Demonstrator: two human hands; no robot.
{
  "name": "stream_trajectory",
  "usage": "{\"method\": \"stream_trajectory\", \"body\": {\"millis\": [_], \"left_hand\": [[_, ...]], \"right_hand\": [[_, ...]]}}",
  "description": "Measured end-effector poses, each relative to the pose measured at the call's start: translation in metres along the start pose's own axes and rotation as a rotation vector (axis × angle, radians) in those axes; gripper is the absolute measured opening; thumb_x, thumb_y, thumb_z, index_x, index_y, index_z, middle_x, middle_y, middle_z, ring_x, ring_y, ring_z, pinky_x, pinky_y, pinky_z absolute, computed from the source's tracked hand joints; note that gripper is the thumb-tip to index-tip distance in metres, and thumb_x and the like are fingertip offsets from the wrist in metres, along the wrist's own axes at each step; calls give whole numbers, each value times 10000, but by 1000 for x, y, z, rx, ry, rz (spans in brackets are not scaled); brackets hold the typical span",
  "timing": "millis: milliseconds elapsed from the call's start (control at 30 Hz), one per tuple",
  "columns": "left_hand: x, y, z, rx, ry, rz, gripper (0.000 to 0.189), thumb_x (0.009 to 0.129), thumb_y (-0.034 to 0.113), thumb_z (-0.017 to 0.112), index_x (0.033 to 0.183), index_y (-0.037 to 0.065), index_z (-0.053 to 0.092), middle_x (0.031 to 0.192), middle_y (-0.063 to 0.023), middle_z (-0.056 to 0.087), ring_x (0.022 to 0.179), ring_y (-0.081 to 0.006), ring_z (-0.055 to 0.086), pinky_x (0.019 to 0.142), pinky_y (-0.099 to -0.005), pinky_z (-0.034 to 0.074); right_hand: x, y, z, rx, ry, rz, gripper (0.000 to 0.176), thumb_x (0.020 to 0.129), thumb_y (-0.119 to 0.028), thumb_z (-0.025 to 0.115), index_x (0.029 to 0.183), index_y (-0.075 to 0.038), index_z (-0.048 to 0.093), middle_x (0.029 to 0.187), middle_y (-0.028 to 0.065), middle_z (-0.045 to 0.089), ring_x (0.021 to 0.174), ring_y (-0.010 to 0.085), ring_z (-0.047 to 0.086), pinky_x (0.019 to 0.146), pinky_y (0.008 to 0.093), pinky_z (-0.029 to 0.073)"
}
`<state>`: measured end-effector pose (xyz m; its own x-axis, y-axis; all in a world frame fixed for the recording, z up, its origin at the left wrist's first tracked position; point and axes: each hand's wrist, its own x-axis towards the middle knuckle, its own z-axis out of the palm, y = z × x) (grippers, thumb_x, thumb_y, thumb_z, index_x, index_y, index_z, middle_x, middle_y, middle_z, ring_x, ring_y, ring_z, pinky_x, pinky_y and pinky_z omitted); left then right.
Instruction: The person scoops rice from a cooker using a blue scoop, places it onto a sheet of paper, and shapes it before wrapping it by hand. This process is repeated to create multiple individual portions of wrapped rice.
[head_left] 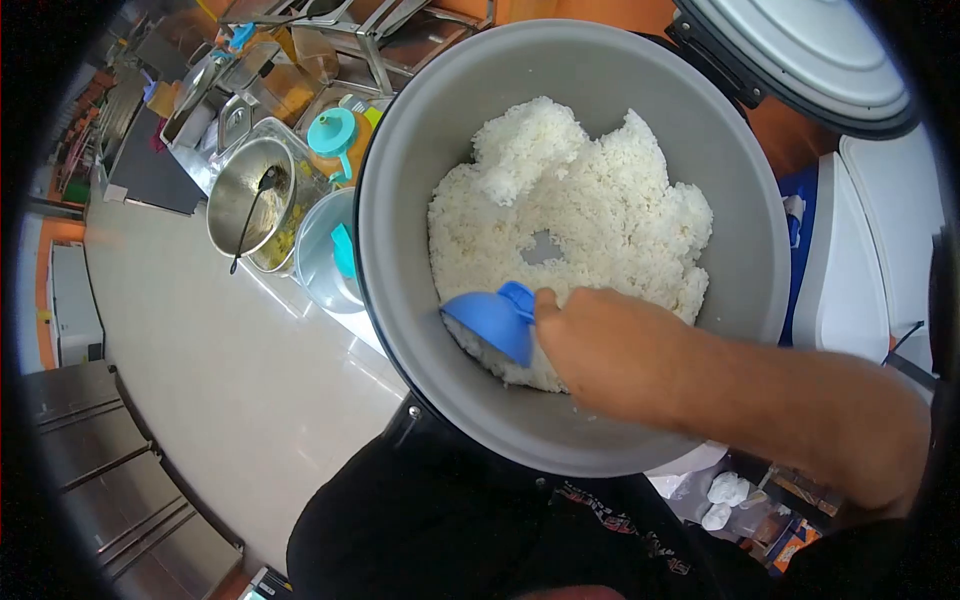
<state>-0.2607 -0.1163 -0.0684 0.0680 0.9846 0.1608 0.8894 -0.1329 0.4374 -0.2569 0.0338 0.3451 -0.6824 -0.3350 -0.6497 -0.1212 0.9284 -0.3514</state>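
Scooping appears under way: well left of the right hand [610, 352], a steel bowl [226, 208]; just left, a blue scoop [488, 322] meeting rice [600, 215] in the cooker pot [738, 290], its handle [520, 299] clamped in that hand. Lifting seemingly needs a level wrist. The left hand cannot be seen.

I watch through one camera on the wearer's head, facing steeply down and forward, near enough to the open rice cooker [745, 250] that it dominates the centre. The wide, dark-cornered view also takes in the floor [190, 310] at left and the wearer's black clothing [430, 520] along the bottom.
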Motion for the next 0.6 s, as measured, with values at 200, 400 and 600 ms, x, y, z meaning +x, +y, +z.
{"method": "stream_trajectory", "body": {"millis": [200,400,600], "left_hand": [[9,7,6,26,-16,15,637,874,506,656,1457,288,520,1640,-105,346,1557,-429,176,1222,-713,99],[29,29,20,13,26,25,630,875,501,653,1454,289,521,1638,-105,349,1557,-429,179,1222,-712,104],[94,82,55,50,95,168,623,877,496,651,1450,291,522,1637,-104,351,1556,-428,181,1222,-711,109]], "right_hand": [[-39,-3,-10,-24,26,-55,624,831,54,582,1412,218,424,858,307,682,797,439,723,683,483,592],[-71,-14,-19,-35,7,-62,558,871,-5,569,1364,231,458,806,302,676,732,443,715,662,496,576],[-34,-6,15,231,235,10,410,955,-57,536,1287,183,525,717,311,662,691,483,697,678,511,568]]}}
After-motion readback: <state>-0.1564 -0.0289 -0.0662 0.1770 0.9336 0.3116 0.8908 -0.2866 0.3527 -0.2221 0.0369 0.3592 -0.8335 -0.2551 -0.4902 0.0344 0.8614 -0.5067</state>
